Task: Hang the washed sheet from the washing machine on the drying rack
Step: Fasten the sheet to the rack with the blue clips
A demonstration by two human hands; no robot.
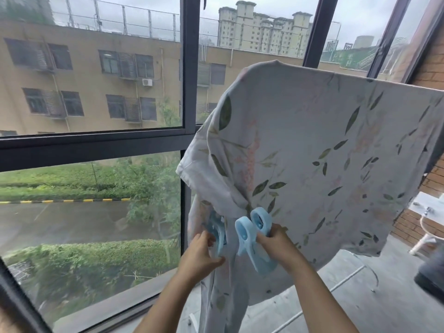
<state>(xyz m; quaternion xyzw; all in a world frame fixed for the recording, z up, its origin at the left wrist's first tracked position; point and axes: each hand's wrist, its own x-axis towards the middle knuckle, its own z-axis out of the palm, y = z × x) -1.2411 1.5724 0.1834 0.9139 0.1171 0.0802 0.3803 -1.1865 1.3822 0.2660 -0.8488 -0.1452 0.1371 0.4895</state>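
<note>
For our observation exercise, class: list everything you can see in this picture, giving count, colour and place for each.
sheet: one, pale with green leaves, draped high at right
clips: three, light blue, by the sheet's lower fold
window: one, dark frame, left and behind
brick wall: one, reddish, far right
floor: one, grey, lower right
left hand: one, bottom centre, holds one clip
right hand: one, bottom centre, holds two clips
</note>
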